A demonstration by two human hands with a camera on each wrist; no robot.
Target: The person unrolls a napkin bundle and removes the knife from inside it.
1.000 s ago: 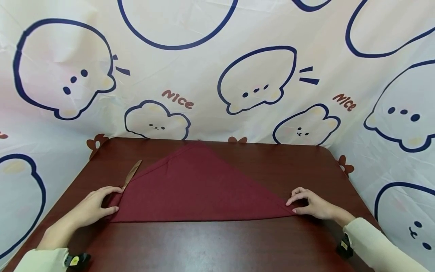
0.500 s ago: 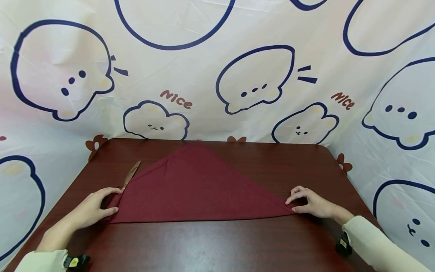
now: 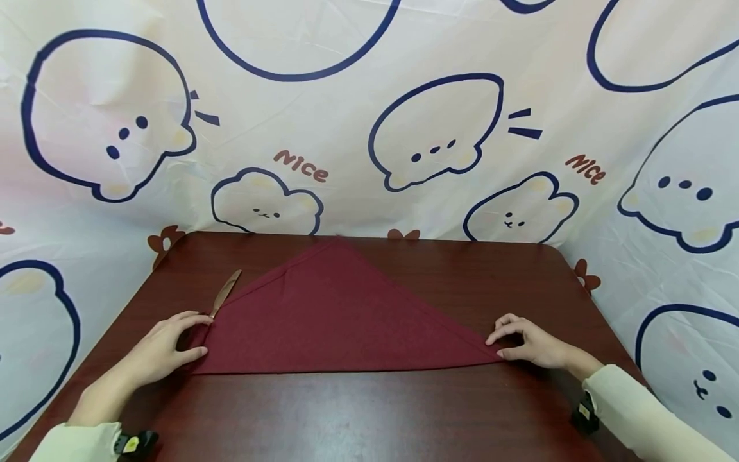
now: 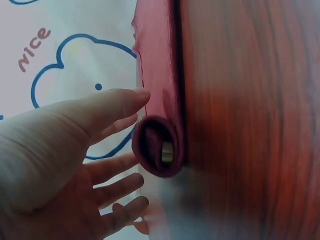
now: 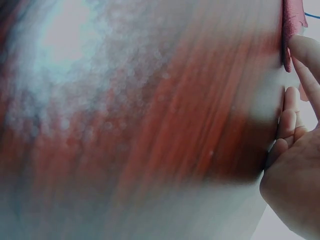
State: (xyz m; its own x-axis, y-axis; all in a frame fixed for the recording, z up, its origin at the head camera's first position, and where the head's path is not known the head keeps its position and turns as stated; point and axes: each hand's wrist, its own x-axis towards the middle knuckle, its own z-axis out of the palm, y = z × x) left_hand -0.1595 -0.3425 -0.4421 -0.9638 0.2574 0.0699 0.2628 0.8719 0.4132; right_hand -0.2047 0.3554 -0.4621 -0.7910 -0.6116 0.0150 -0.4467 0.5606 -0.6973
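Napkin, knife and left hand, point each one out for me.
burgundy napkin (image 3: pixel 340 321), head view, middle of the folded triangle.
knife (image 3: pixel 227 292), head view, on the blade left of the napkin.
left hand (image 3: pixel 158 353), head view, back of the hand at the napkin's left corner.

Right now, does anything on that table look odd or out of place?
One thing: a knife lies half tucked under the left edge of the folded red cloth, its blade poking out at a slant toward the backdrop. The cloth itself lies flat and neat on the table.
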